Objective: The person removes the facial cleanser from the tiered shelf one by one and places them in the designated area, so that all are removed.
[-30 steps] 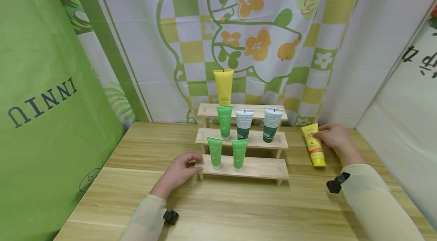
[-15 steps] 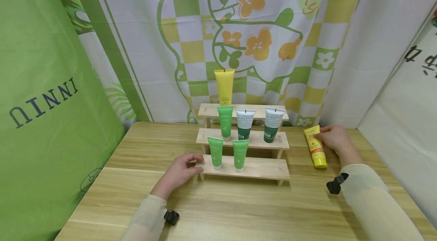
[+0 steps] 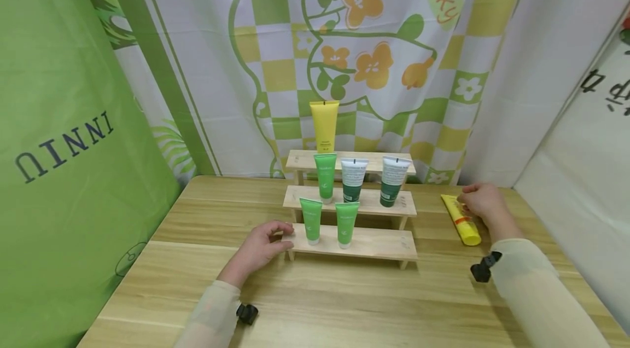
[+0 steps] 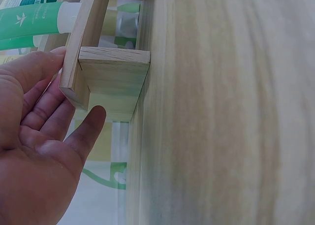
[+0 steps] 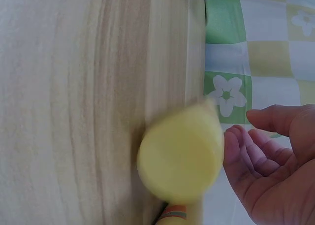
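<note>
Hovering at the right of the frame, the right hand [image 3: 484, 204] has fingers loosely bent, thumb apart, nothing between them! Right beside those fingertips, the yellow tube [image 3: 461, 221] slants over the table [image 3: 315, 304], cap toward the bottom; whether they touch, I can't tell. Across to the left of centre, the left hand [image 3: 260, 245] rests, fingers relaxed and parted, at the end of the bottom shelf [image 3: 379, 241], beside two standing green tubes [image 3: 311, 220].

Two forearms [image 3: 541, 285] in pale cream fabric sleeves [image 3: 209, 309] reach forward, well apart; the left hand [image 3: 258, 244] holds its thumb clear of its fingers, the right hand [image 3: 488, 208] bends its fingers loosely.
</note>
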`<state>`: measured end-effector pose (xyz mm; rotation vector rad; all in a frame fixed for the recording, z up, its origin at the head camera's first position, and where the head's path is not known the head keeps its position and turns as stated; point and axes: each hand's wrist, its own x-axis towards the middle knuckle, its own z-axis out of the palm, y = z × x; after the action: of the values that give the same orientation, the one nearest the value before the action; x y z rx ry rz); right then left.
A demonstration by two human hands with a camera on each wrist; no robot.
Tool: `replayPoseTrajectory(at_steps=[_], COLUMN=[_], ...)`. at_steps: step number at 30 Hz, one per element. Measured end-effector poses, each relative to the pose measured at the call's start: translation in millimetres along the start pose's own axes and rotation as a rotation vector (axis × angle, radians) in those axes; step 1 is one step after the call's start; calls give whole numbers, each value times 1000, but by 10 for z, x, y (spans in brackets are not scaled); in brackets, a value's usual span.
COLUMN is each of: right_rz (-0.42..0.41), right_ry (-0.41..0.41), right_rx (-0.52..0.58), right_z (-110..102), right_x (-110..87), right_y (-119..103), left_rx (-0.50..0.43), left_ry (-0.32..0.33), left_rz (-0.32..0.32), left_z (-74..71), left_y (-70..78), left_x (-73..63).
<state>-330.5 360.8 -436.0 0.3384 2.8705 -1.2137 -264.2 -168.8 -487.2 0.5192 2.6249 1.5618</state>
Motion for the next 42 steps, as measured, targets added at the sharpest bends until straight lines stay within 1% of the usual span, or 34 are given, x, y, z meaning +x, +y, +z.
replayPoseTrajectory(at_steps=[2,7,14,17,20,25,30,35,42], right_rz=[27,41,46,26,-23,-91,-142,-181,-207], right_ry=[-32,-74,-71,-71,-71,-64,-32,-11,16], right_rx=[48,80,152,184,211,233,247,227,200], right_z=[12,33,25,4,-28,-86,-131,-158,-173], right_x=[-3,-18,-41,-39,-38,-72,-115,-161,-196], right_y=[30,82,55,6,-93,-349,-598,-781,-978], left_rx=[4,17,23,21,18,19,21,19,19], left_ry=[-4,-13,-15,-15,-15,-8,-9,-11,-5], left_rz=[0,-1,-5,-6,-14,-13,-8,-5,-4], left_z=[-6,-10,-9,-8,-8,-4,-3,-1,3], left_y=[-1,2,19,22,19,0,-3,5,-4], left_x=[-6,-15,-17,-20,-24,-23,-19,-14,-11])
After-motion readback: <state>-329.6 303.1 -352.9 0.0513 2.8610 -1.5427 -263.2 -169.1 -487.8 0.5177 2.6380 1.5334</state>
